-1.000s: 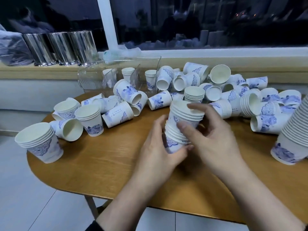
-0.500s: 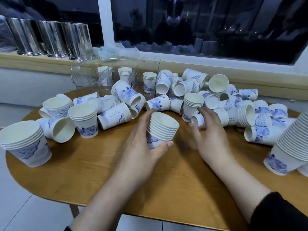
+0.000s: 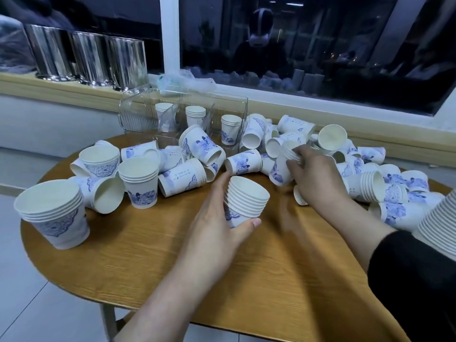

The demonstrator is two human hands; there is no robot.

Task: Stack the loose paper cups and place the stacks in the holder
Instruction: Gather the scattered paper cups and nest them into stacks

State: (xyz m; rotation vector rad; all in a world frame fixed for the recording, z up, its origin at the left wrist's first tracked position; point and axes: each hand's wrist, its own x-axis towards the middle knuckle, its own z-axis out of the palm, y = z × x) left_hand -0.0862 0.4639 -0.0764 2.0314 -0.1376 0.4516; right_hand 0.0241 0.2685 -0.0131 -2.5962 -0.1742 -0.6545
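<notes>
My left hand [image 3: 217,225] grips a short stack of white paper cups with blue prints [image 3: 245,201], upright at the table's middle. My right hand [image 3: 313,178] reaches into the pile farther back and closes on a small stack of cups [image 3: 283,164], tilted and blurred. Many loose cups and short stacks [image 3: 197,149] lie scattered across the far half of the table. A clear plastic holder [image 3: 138,114] stands at the back left with three short stacks in its compartments.
The round wooden table [image 3: 148,255] has bare wood near me. Upright stacks stand at the left edge [image 3: 53,213] and a tall stack at the right edge [image 3: 439,223]. Three steel canisters [image 3: 88,58] sit on the window sill behind.
My right hand let go of the stack held in both hands, reached back into the pile and closed on another small stack. My left hand kept its stack and lowered it toward the table.
</notes>
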